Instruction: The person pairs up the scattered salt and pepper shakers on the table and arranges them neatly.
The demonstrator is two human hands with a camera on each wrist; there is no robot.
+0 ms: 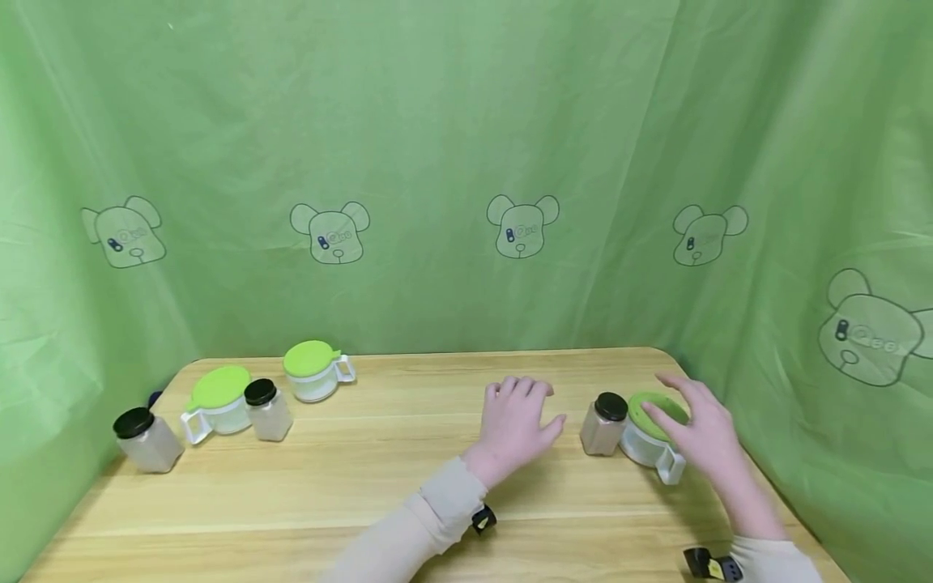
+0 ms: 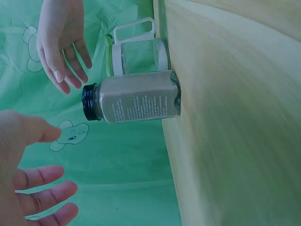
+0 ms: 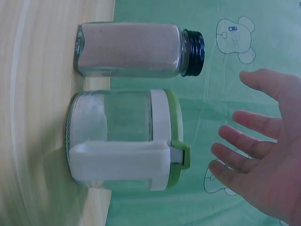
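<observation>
On the table's right side stands a square glass jar (image 1: 603, 429) with a black lid and a pale powder inside; printed text shows on it in the left wrist view. Right beside it is a glass seasoning pot (image 3: 127, 120) with a green lid, a white handle and some white contents. My right hand (image 1: 698, 425) hovers over the pot's right side, fingers spread and holding nothing. To the left of the jar my left hand (image 1: 516, 421) is held above the table, its fingers loosely bent and apart from the jar.
At the left of the wooden table (image 1: 408, 453) stand two more black-lidded jars (image 1: 156, 445) (image 1: 271, 417) and two green-lidded pots (image 1: 232, 415) (image 1: 313, 385). A green curtain (image 1: 437, 121) with bear-head outlines encloses the back and sides.
</observation>
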